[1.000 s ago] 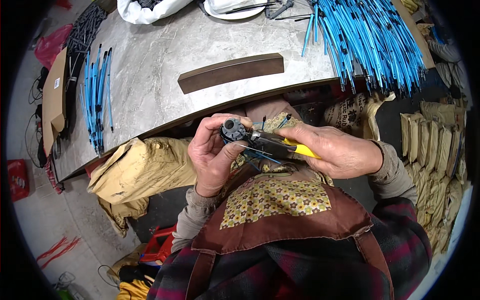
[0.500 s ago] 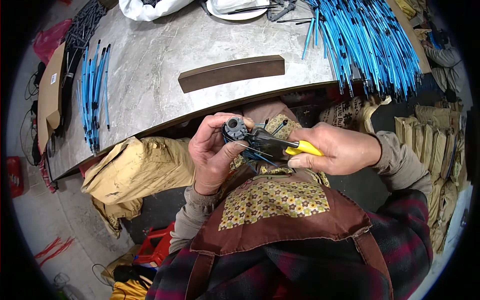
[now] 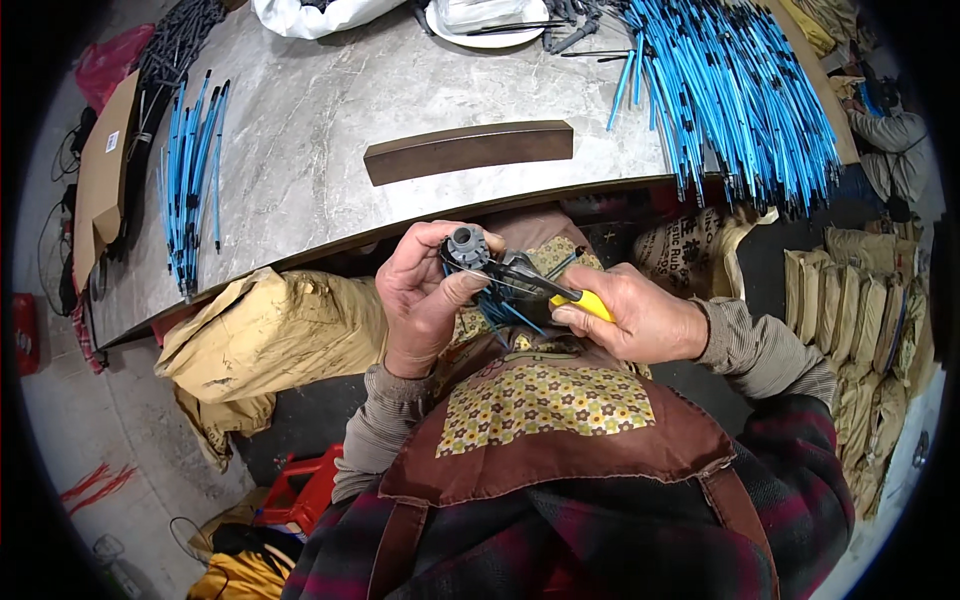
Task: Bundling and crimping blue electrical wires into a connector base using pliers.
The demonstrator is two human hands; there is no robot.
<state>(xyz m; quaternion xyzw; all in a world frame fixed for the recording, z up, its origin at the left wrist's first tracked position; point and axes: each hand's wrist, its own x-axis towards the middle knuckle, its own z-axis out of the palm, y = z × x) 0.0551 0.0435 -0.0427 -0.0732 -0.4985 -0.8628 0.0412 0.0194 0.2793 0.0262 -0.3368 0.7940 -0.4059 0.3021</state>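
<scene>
We find the person seated at a grey table (image 3: pixel 330 130), its edge just beyond both hands, with a brown apron (image 3: pixel 560 440) below the wrists. Well beyond the right hand (image 3: pixel 640 320) a large heap of blue tubes (image 3: pixel 740 90) overhangs the table edge; a smaller bundle (image 3: pixel 190 180) lies far out past the left hand (image 3: pixel 425 300), and a brown bar (image 3: pixel 468 150) rests on the table straight ahead of both. The left hand is closed around a grey fitting (image 3: pixel 467 245) with dark blue wires (image 3: pixel 495 305) trailing under the palm toward the lap; thumb and fingers pinch it at chest height. The right hand is wrapped about the yellow grip of pliers (image 3: pixel 545 285), whose dark head sits against the fitting, just beside the left thumb. We judge the step in hand to be gripping or crimping at the fitting. The next move, in our judgement, calls for a steady left-hand hold and a square squeeze, keeping the wires clear of the tool head.
</scene>
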